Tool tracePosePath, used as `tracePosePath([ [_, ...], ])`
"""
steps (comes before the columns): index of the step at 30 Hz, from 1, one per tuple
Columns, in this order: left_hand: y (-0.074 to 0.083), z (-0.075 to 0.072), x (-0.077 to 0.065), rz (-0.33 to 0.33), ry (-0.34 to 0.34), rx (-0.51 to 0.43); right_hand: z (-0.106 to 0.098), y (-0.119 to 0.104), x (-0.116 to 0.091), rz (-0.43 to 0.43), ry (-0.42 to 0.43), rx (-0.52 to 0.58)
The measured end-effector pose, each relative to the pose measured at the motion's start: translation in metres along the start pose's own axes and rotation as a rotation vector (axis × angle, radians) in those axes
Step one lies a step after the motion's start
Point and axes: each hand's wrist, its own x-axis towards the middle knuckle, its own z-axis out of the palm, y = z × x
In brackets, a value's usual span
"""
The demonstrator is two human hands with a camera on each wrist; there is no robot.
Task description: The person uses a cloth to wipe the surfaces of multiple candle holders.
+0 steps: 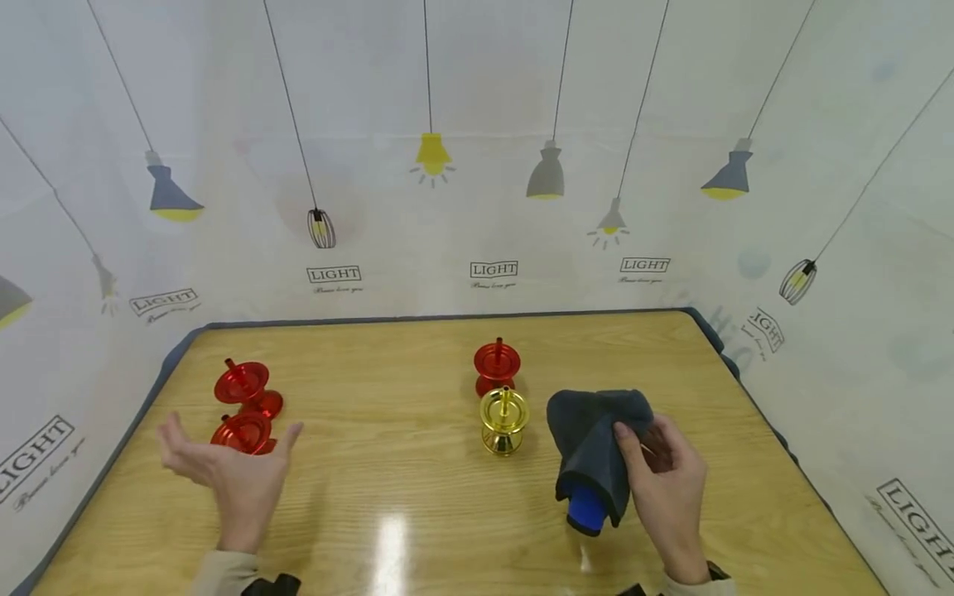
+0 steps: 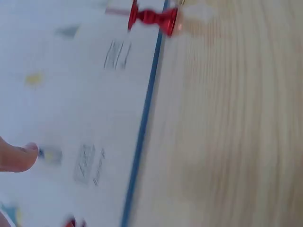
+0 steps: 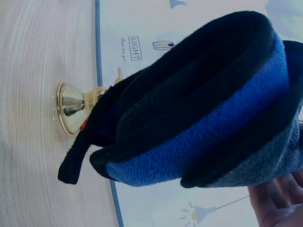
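In the head view my right hand pinches a dark grey and blue cloth between thumb and fingers, and the cloth hangs in folds above the wooden table. The right wrist view shows its blue side and black edging up close. My left hand is raised with fingers and thumb spread and nothing in it. Just beyond it are two red metal candle holders, the nearer one partly hidden by the hand. Left of the cloth stands a gold candle holder, with another red candle holder right behind it.
The wooden table has a dark blue edge along its back and sides. A pale backdrop printed with hanging lamps and lettering surrounds it on three sides.
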Motion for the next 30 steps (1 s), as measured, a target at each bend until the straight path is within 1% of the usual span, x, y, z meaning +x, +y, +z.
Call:
tracePosePath([
  [2, -0.015, -0.008, 0.009, -0.141, -0.001, 0.000, -0.001, 0.001, 0.000, -0.003, 0.004, 0.001],
  [4, -0.027, -0.009, 0.013, -0.271, -0.033, -0.048, -0.001, 0.001, -0.001, -0.004, 0.004, 0.005],
  [5, -0.032, -0.009, 0.014, -0.318, -0.050, -0.073, -0.002, 0.002, -0.001, -0.009, 0.003, 0.004],
  [6, -0.035, -0.007, 0.014, -0.349, -0.062, -0.096, -0.002, 0.002, -0.001, -0.013, 0.003, 0.005],
  [7, -0.039, -0.006, 0.014, -0.366, -0.069, -0.118, -0.002, 0.002, -0.002, -0.014, 0.002, 0.008],
  [9, -0.044, -0.004, 0.015, -0.382, -0.077, -0.155, -0.002, 0.002, -0.002, -0.016, -0.001, 0.011],
  [14, -0.051, -0.005, 0.016, -0.378, -0.111, -0.097, -0.002, 0.001, -0.005, 0.004, -0.014, 0.021],
  [16, -0.052, -0.007, 0.017, -0.381, -0.133, -0.042, -0.001, -0.001, -0.006, 0.014, -0.017, 0.025],
  [18, -0.050, -0.008, 0.018, -0.388, -0.166, 0.010, 0.001, -0.002, -0.008, 0.003, -0.020, 0.030],
  [21, -0.041, -0.009, 0.017, -0.400, -0.243, 0.026, 0.004, -0.007, -0.012, -0.058, -0.034, 0.044],
  [23, -0.029, -0.008, 0.016, -0.409, -0.319, 0.014, 0.008, -0.011, -0.016, -0.108, -0.057, 0.065],
  [24, -0.021, -0.008, 0.015, -0.396, -0.357, 0.012, 0.011, -0.014, -0.018, -0.127, -0.072, 0.079],
  [25, -0.012, -0.007, 0.014, -0.375, -0.384, 0.005, 0.014, -0.017, -0.019, -0.143, -0.090, 0.094],
  [27, 0.009, -0.005, 0.009, -0.287, -0.441, -0.005, 0.023, -0.024, -0.023, -0.156, -0.135, 0.128],
  [28, 0.020, -0.003, 0.005, -0.229, -0.467, -0.021, 0.029, -0.027, -0.024, -0.151, -0.161, 0.145],
  [30, 0.040, -0.001, -0.004, -0.091, -0.502, -0.045, 0.040, -0.033, -0.026, -0.120, -0.212, 0.173],
])
